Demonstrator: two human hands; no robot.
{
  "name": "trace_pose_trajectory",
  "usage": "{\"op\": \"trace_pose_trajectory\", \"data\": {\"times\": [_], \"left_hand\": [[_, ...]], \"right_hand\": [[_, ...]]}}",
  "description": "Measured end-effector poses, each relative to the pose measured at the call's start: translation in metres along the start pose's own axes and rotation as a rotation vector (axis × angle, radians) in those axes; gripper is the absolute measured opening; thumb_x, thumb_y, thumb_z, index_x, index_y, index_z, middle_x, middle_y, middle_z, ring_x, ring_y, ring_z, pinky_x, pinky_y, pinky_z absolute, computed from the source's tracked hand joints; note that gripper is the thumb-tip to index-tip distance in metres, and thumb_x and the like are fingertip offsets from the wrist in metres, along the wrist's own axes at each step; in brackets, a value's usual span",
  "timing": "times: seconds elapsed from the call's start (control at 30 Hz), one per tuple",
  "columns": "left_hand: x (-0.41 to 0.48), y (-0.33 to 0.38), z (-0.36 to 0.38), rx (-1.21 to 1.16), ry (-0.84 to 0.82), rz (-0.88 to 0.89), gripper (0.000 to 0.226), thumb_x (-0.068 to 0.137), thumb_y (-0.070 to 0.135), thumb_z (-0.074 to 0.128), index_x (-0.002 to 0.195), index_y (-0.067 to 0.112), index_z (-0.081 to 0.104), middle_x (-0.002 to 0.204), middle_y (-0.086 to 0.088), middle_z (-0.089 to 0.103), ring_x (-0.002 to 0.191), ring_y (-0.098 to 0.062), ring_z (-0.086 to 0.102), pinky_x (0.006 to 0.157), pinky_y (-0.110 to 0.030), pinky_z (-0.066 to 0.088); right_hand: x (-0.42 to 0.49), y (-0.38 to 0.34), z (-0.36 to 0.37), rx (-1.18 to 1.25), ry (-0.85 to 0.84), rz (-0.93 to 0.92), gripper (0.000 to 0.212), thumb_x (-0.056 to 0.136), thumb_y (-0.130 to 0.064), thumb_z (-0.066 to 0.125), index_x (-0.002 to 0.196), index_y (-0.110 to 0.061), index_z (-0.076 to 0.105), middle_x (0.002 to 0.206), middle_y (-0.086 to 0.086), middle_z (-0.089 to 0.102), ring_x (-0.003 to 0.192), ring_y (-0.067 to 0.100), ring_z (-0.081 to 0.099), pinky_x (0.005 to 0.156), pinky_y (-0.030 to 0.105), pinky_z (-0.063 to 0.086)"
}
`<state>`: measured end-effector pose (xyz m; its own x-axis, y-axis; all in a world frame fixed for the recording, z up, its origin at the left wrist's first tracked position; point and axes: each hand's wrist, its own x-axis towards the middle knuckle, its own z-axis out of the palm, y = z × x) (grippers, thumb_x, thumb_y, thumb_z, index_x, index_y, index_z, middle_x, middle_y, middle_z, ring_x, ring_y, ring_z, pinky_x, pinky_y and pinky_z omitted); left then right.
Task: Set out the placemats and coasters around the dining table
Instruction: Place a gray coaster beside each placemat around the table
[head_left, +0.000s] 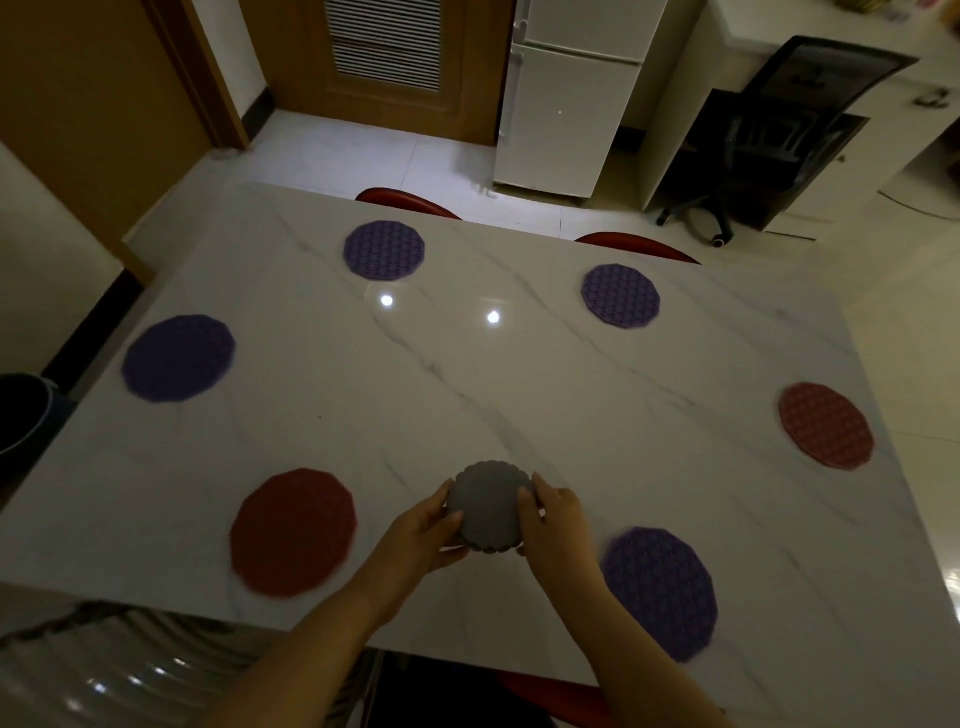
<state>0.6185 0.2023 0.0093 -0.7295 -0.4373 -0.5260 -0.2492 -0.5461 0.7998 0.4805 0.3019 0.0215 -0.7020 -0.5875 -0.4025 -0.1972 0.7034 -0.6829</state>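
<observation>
Several round placemats lie around the white marble table: purple ones at the far left, far right, left side and near right; red ones at the near left and right side. I hold a grey scalloped stack of coasters above the near middle of the table. My left hand grips its left edge and my right hand grips its right edge.
Two red chair backs stand at the table's far edge. A white fridge and a black office chair are beyond. A dark bin sits on the floor at the left.
</observation>
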Motion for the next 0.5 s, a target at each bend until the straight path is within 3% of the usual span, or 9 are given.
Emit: {"op": "trace_pose_trajectory", "data": {"times": [0.17,0.37,0.5], "left_hand": [[-0.004,0.003,0.002,0.004,-0.012,0.031,0.039,0.083,0.039,0.063,0.121,0.048,0.054,0.117,0.022,0.068,0.110,-0.010,0.065,0.084,-0.024,0.054],[-0.004,0.003,0.000,-0.121,0.014,0.019,0.032,0.094,0.026,0.055,0.123,0.038,0.057,0.116,0.015,0.070,0.108,-0.021,0.067,0.082,-0.028,0.056],[-0.006,0.005,-0.008,-0.287,0.053,-0.002,0.042,0.087,0.024,0.058,0.128,0.026,0.056,0.121,-0.001,0.069,0.109,-0.033,0.066,0.082,-0.036,0.058]], "right_hand": [[-0.003,0.005,0.001,-0.040,-0.010,0.003,0.044,0.098,-0.031,0.038,0.139,-0.015,0.039,0.121,0.010,0.045,0.089,0.013,0.044,0.083,0.027,0.045],[-0.003,0.004,-0.007,0.020,-0.017,-0.046,0.037,0.097,-0.028,0.044,0.131,-0.017,0.051,0.112,0.012,0.059,0.090,0.025,0.062,0.082,0.044,0.055],[-0.003,-0.003,-0.011,0.107,0.007,-0.098,0.036,0.093,-0.028,0.052,0.128,-0.022,0.055,0.106,0.001,0.063,0.084,0.018,0.066,0.077,0.037,0.057]]}}
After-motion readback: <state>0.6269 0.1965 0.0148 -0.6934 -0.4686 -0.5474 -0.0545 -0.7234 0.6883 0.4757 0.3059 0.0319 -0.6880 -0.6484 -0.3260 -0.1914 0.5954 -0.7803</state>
